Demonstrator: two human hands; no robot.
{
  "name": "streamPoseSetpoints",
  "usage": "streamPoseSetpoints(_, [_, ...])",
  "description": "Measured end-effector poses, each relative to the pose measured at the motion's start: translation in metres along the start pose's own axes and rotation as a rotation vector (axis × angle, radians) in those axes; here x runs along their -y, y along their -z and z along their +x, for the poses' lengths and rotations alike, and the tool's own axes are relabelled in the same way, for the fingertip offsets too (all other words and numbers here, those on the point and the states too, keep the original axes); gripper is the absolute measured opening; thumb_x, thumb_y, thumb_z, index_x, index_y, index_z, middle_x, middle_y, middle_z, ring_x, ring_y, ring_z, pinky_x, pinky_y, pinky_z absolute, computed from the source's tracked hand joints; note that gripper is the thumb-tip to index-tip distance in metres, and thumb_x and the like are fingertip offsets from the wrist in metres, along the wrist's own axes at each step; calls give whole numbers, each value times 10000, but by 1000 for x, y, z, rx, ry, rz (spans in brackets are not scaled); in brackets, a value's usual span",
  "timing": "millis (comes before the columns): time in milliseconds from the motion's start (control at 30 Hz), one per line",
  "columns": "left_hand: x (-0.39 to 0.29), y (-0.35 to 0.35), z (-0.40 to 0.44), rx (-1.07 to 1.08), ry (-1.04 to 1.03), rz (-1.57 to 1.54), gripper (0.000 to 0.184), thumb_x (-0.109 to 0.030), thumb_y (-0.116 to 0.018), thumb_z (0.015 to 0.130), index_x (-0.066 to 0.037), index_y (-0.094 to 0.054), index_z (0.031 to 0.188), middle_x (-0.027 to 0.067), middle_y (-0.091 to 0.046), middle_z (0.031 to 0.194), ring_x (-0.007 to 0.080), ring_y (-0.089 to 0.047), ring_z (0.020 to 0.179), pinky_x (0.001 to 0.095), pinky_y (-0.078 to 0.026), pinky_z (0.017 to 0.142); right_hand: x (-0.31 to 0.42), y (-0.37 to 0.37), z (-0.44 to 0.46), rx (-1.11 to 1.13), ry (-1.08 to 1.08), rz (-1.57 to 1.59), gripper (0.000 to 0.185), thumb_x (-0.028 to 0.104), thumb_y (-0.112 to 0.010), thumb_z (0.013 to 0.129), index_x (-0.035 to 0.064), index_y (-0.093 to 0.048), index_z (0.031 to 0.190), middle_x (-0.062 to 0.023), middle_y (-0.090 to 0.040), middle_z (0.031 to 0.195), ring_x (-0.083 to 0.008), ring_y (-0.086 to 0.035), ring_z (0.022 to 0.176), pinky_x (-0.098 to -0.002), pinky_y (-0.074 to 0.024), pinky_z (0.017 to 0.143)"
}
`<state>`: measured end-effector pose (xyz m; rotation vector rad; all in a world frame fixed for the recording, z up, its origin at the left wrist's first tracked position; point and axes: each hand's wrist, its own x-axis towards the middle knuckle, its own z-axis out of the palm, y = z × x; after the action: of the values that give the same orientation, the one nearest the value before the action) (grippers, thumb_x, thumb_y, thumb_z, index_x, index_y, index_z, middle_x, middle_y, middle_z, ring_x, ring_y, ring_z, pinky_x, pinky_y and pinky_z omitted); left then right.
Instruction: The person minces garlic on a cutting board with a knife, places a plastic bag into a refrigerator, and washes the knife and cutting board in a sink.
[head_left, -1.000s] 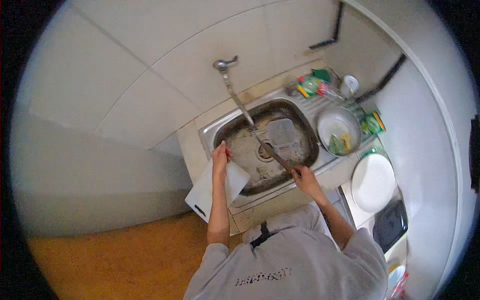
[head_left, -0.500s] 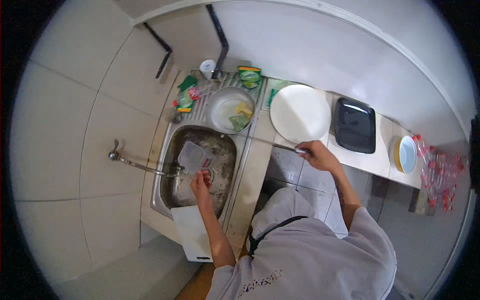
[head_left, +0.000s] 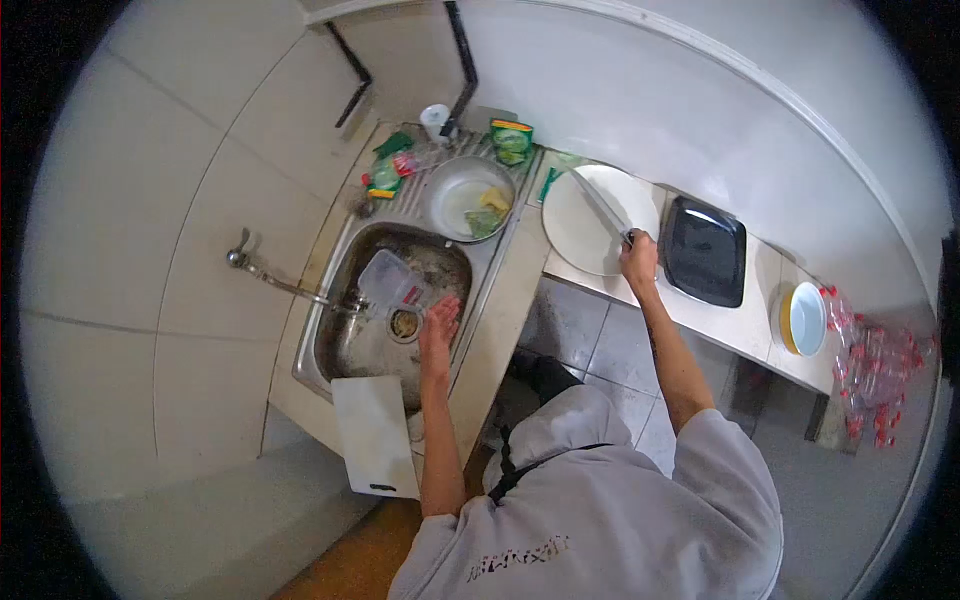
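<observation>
My right hand (head_left: 640, 260) is closed round the handle of a knife (head_left: 599, 203), whose blade lies over a large white plate (head_left: 575, 235) on the counter. Over the right side of the sink (head_left: 345, 345), my left hand (head_left: 440, 325) has its fingers stretched out and holds nothing. Below it in the basin are a clear plastic container (head_left: 387, 279) and the drain (head_left: 404, 324). A white cutting board (head_left: 372, 435) rests across the sink's near left corner, beside my left forearm.
A metal bowl (head_left: 450, 195) with yellow and green items stands on the drainboard, near green packets (head_left: 511, 141) and a white cup (head_left: 436, 121). Right of the plate are a black tray (head_left: 705, 250), a yellow-and-white bowl (head_left: 804, 319) and several plastic bottles (head_left: 875, 360). The faucet (head_left: 280, 283) reaches over the sink.
The view has swung right since the first frame. My right hand has carried the knife from the sink to above the plate. My left hand has moved further over the basin and opened.
</observation>
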<state>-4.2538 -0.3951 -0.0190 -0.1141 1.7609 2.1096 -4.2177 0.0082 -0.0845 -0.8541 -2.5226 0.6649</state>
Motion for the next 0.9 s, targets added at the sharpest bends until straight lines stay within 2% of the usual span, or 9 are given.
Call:
streamPoseSetpoints(167, [-4,0,-5,-37,12,-67,655,-556,-311,983,-38,-426,1368,130,-450,1404,262,-414,1306,387,-295,1095,12,-17,3,-92,36,-58,127,-14,-609,680,-27,-590,805,-240,-619,835,-422,-611,798,-492,-487,732])
streamPoseSetpoints(233, [-17,2,-14,142,14,-578,740,-621,-308,950,-25,-403,1378,184,-432,1403,302,-407,1306,421,-293,1103,8,-23,8,-70,12,-136,136,-1,-611,685,-21,-603,819,-230,-627,843,-408,-623,807,-475,-506,743])
streamPoseSetpoints(267, [-25,2,-17,181,2,-725,814,-676,-323,912,-13,-392,1379,233,-406,1402,343,-387,1312,442,-298,1102,5,-24,8,-39,20,-163,139,19,-632,705,-22,-602,833,-234,-631,861,-411,-623,825,-483,-502,743])
streamPoseSetpoints(367, [-38,3,-18,155,29,-1011,851,-706,-351,883,-11,-400,1372,251,-385,1408,358,-367,1320,445,-291,1104,-4,-30,14,18,9,-214,181,76,-687,713,-20,-602,841,-232,-641,869,-412,-629,858,-497,-502,740])
streamPoseSetpoints(533, [-45,14,-11,110,8,-1036,855,-713,-331,881,-9,-412,1359,243,-401,1397,354,-391,1295,432,-306,1092,1,-21,13,21,109,-296,212,105,-626,774,1,-576,952,-202,-616,912,-387,-616,870,-475,-498,763])
streamPoseSetpoints(700, [-50,29,-8,114,-43,-1111,840,-703,-313,890,-12,-419,1355,227,-422,1387,348,-416,1272,435,-324,1075,63,-3,15,-76,154,-319,216,142,-587,852,-17,-574,998,-217,-615,946,-395,-609,894,-474,-488,769])
streamPoseSetpoints(767, [-52,34,-10,97,-61,-1122,848,-710,-309,887,-11,-420,1355,224,-421,1389,348,-418,1269,439,-327,1072,78,-17,15,80,361,157,280,187,-518,925,-40,-572,1080,-237,-622,1017,-355,-622,933,-457,-484,792])
streamPoseSetpoints(833, [-52,41,-15,71,-79,-1135,856,-716,-304,883,-11,-421,1354,221,-421,1392,347,-420,1266,443,-330,1070,137,-13,-4,606,278,452,390,277,-451,989,-55,-558,1161,-229,-627,1090,-303,-630,962,-434,-482,835])
streamPoseSetpoints(900, [-51,47,-20,73,-118,-1143,872,-729,-305,872,-13,-421,1355,221,-421,1393,349,-421,1263,445,-332,1068,185,-27,-34,1043,129,977,469,353,-424,1007,-43,-516,1241,-197,-626,1125,-288,-625,971,-414,-479,870])
